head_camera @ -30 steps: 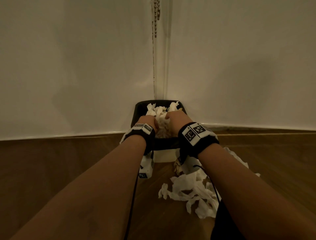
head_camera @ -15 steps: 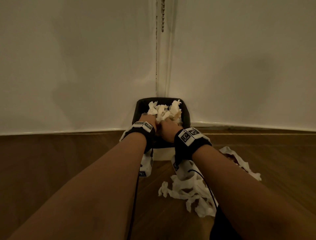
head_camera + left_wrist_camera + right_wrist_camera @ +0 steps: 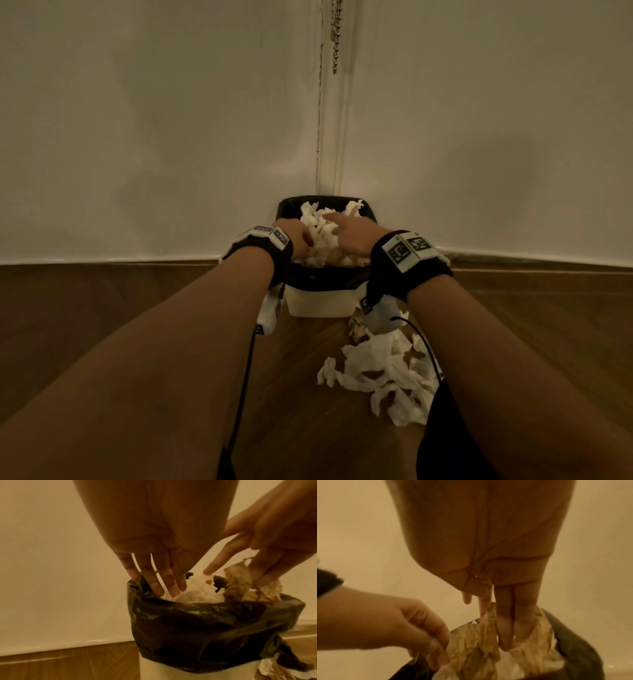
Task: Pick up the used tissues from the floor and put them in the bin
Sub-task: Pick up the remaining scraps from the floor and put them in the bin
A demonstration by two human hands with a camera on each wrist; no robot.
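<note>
While both hands pressed tissues into the full bin with straight fingers, gripping nothing, more tissues lay on the near floor.

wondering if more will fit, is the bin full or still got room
Full. In the bin, crumpled tissues heap above the black liner's rim, and both hands' straight fingers press on the heap. Depth below cannot be seen.

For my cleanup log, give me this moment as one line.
left hand: open on tissues in bin | right hand: open, pressing | floor tissues: remain
</note>
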